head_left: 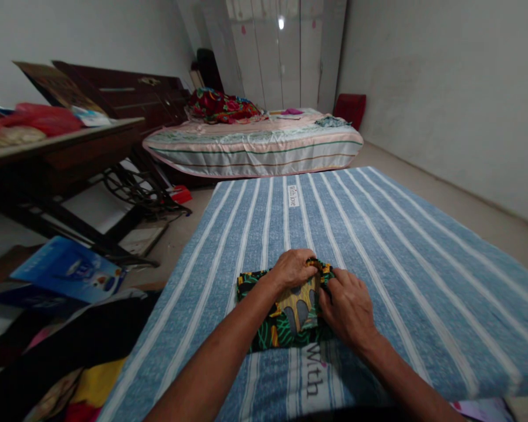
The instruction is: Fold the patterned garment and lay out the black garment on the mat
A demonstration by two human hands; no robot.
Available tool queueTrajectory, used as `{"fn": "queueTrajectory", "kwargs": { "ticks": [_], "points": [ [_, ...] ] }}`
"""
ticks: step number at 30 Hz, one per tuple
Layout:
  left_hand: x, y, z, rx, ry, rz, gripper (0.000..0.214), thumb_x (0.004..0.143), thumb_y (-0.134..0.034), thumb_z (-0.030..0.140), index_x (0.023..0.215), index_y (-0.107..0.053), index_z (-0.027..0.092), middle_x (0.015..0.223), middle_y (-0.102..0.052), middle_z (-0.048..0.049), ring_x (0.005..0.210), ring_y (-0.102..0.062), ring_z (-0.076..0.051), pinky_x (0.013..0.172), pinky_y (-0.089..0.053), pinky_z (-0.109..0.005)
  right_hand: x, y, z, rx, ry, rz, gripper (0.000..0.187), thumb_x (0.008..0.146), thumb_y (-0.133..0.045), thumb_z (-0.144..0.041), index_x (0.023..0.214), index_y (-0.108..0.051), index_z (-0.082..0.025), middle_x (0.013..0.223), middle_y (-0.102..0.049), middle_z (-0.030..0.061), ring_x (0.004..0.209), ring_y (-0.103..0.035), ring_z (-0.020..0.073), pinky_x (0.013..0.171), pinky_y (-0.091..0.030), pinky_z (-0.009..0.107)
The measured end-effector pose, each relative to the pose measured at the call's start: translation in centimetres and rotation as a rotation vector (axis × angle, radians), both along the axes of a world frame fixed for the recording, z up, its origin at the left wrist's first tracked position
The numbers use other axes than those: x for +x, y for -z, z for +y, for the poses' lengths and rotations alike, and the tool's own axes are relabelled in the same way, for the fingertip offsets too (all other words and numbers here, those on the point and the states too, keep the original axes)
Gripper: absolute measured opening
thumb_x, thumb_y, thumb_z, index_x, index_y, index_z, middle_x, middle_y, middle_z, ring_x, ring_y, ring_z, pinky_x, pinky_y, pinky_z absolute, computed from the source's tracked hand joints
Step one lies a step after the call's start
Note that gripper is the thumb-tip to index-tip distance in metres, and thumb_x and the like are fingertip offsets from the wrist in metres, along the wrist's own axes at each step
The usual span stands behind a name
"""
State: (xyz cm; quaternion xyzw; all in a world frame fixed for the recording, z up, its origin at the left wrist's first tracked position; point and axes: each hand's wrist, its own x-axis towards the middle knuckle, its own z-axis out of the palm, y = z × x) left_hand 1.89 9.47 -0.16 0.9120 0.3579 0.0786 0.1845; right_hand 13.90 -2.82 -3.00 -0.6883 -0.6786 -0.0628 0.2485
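A folded patterned cloth point(290, 319), green, black and yellow, lies on a blue mattress with white stripes point(378, 234). My left hand point(293, 268) rests on the cloth's upper edge with its fingers curled over a fold. My right hand point(347, 308) presses on the cloth's right side, its fingers pinching the same fold near the top. Both forearms reach in from the bottom of the view.
A second mattress point(255, 146) with heaped clothes lies beyond. A dark sewing-machine table point(61, 158) stands at the left, with a blue box point(70, 272) below it. Dark and yellow clothes point(70, 363) pile at the lower left. A white wardrobe point(281, 53) stands at the back.
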Motion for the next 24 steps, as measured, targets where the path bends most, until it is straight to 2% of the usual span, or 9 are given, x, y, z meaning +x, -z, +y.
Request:
{"fn": "queueTrajectory", "kwargs": {
  "ticks": [3, 8, 15, 20, 24],
  "points": [
    [0.2, 0.1, 0.0, 0.025, 0.011, -0.055, 0.033, 0.075, -0.056, 0.025, 0.106, -0.064, 0.019, 0.101, -0.068, -0.004, 0.092, -0.06, -0.018, 0.08, -0.044, -0.025, -0.1, -0.1, -0.1, 0.062, -0.028, -0.003, 0.015, 0.086, -0.051, -0.023, 0.076, -0.061, -0.018, 0.086, -0.061, 0.0087, 0.088, -0.051, 0.0229, 0.081, -0.034, 0.035],
    [1.1, 0.1, 0.4, -0.034, 0.054, 0.007, 0.021, 0.076, -0.05, 0.021, 0.083, -0.07, 0.018, 0.084, -0.068, -0.0038, 0.08, -0.06, -0.018, 0.071, -0.044, -0.025, -0.4, 0.1, 0.1, 0.078, -0.034, 0.082, 0.016, 0.086, -0.051, -0.023, 0.077, -0.063, -0.017, 0.087, -0.062, 0.0087, 0.088, -0.053, 0.0223, 0.081, -0.036, 0.035],
    [1.5, 0.9, 1.7, -0.146, 0.068, -0.024, 0.022, 0.075, -0.049, 0.019, 0.076, -0.07, 0.016, 0.069, -0.065, -0.0012, 0.068, -0.057, -0.014, 0.063, -0.041, -0.022, -0.8, 0.3, 1.0, 0.039, -0.044, 0.274, 0.017, 0.084, -0.053, -0.024, 0.074, -0.065, -0.018, 0.086, -0.064, 0.0073, 0.086, -0.057, 0.0215, 0.079, -0.042, 0.033],
    [1.6, 1.2, 2.2, -0.247, 0.033, -0.106, 0.023, 0.071, -0.049, 0.015, 0.079, -0.07, 0.014, 0.068, -0.062, 0.0003, 0.066, -0.054, -0.012, 0.06, -0.04, -0.02, -1.0, 1.2, 1.0, 0.128, -0.081, 0.313, 0.019, 0.086, -0.053, -0.028, 0.081, -0.068, -0.017, 0.101, -0.065, 0.0109, 0.097, -0.057, 0.024, 0.086, -0.043, 0.037],
    [1.5, 0.8, 2.1, -0.351, -0.009, -0.177, 0.026, 0.069, -0.046, 0.013, 0.08, -0.069, 0.01, 0.065, -0.06, 0.0014, 0.061, -0.052, -0.011, 0.058, -0.04, -0.02, -1.4, 1.5, 0.5, 0.18, -0.117, 0.283, 0.024, 0.088, -0.051, -0.032, 0.088, -0.068, -0.015, 0.111, -0.061, 0.0143, 0.104, -0.055, 0.0257, 0.089, -0.044, 0.04]
  ]
}}
